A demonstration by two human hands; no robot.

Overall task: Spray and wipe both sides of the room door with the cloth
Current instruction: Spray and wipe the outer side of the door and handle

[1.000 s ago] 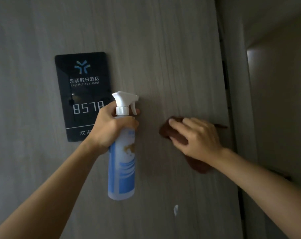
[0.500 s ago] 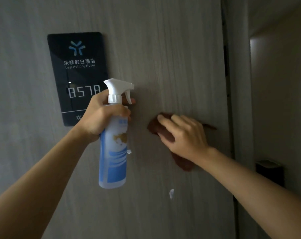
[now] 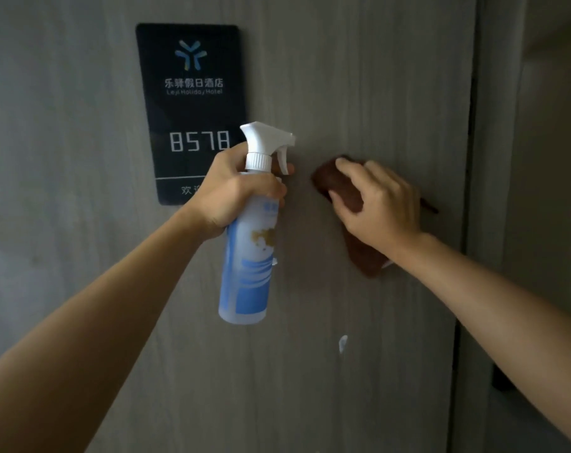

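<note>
A grey wood-grain room door (image 3: 359,76) fills the view. My left hand (image 3: 235,191) grips the neck of a spray bottle (image 3: 248,269) with a white trigger head and a blue label, held upright close to the door, nozzle pointing right. My right hand (image 3: 382,204) presses a brown cloth (image 3: 339,188) flat against the door, just right of the bottle. Part of the cloth hangs below my wrist. A white foam blob (image 3: 343,343) sits on the door lower down.
A black room-number plate (image 3: 192,103) reading 8578 is fixed to the door left of the bottle. The door's right edge and frame (image 3: 473,191) run vertically at right, with a dark fitting (image 3: 501,380) low down and a wall beyond.
The view has shifted, so the number plate sits further right in frame. My right hand and the cloth have slid up and left toward the bottle's nozzle. The bottle stays upright in my left hand.
</note>
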